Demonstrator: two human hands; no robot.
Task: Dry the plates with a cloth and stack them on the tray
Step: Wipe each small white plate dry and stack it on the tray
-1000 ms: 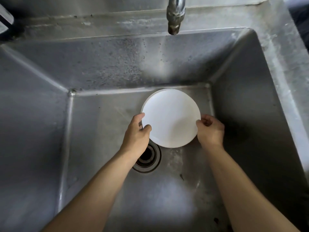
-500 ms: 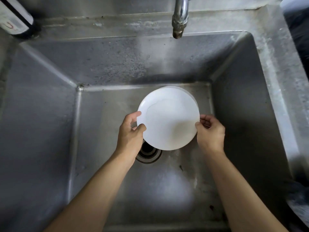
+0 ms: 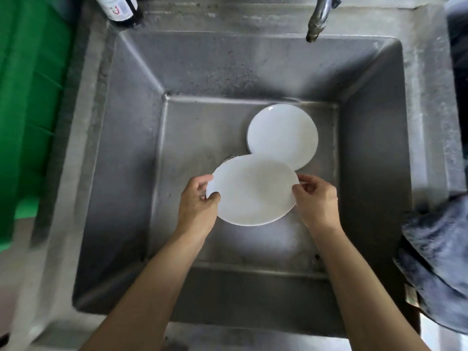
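I hold a round white plate [image 3: 253, 190] above the floor of the steel sink [image 3: 121, 173]. My left hand [image 3: 198, 205] pinches its left rim and my right hand [image 3: 316, 198] pinches its right rim. Behind it, a small stack of white plates [image 3: 283, 133] rests on the sink floor near the back wall, its near edge hidden by the held plate. A dark blue-grey cloth [image 3: 438, 262] hangs over the sink's right rim. The plate covers the drain.
The tap spout [image 3: 316, 24] hangs over the back of the sink. A dark bottle with a white label [image 3: 119, 8] stands at the back left corner. A green plastic container [image 3: 27, 97] lies to the left of the sink.
Both hands have lifted the top plate off the stack and drawn it toward me, uncovering the plates below. The view has pulled back and shifted, bringing the green container and the cloth into sight.
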